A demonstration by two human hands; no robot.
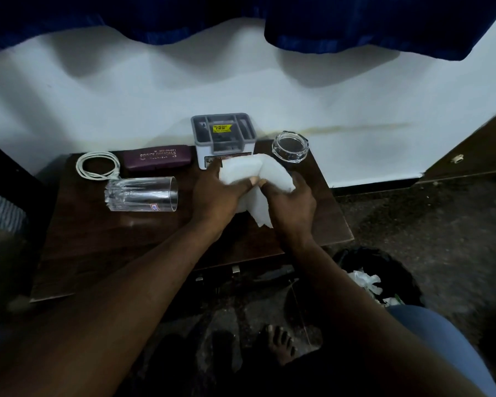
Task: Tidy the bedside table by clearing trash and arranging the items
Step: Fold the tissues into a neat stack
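Observation:
Over the middle of the dark wooden bedside table [103, 242], both hands hold one white tissue [241, 171]. My left hand [215, 196] grips its left part with thumb on top. My right hand [291, 200] pinches its right part, and a loose corner hangs down between the hands. A clear drinking glass [141, 194] lies on its side to the left. Behind it sit a coiled white cable [98, 165] and a maroon spectacle case [156, 161]. A grey-and-white organiser box [223, 137] stands at the back, with a glass ashtray [290, 150] to its right.
A black bin [381, 277] with white crumpled paper inside stands on the floor at the table's right front corner. The white wall runs behind the table, with blue curtains above. A bare foot [281, 343] and a blue-clad knee [441, 339] are below.

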